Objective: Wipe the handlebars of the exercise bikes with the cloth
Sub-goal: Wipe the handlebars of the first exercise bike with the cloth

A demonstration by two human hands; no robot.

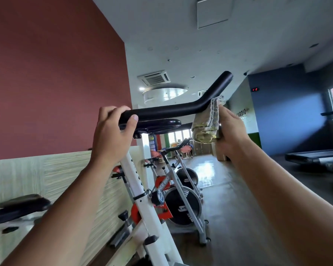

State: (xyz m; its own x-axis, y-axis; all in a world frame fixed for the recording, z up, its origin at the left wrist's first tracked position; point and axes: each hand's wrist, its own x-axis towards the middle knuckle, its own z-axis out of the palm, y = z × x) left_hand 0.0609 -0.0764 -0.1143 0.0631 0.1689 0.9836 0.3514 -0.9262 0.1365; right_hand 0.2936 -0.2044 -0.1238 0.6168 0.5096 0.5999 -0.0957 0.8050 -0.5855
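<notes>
Along the left ran a red wall (pixel 56 73) above a pale, wood-grain panel (pixel 37 179). Low at that edge a black padded part of another machine (pixel 17 206) showed blurred, too unclear to name. The left hand (pixel 113 135) was clamped on the near end of the black handlebar (pixel 171 110), fingers curled over the top and thumb pressed on the end facing the camera. The bar belonged to a white-framed exercise bike (pixel 142 191), whose post rose under it. From the hand the bar ran right, then bent upward to a free tip.

Behind the white frame stood a grey and orange spinner bike (pixel 181 191) with a black flywheel (pixel 183 206), and a further bike (pixel 186 175) stood beyond it on the glossy floor (pixel 229 189).

At the bar's bend, the folded, greyish cloth (pixel 207 123) touched the underside of the bar and hung down from it. The right hand (pixel 231 131) held the cloth from the right, fingers reaching up along it toward the bar; its thumb was hidden. The two hands were well apart, one at each end of the bar's straight run.

At the far right, a treadmill (pixel 315 158) lay before a blue wall (pixel 286 112).
</notes>
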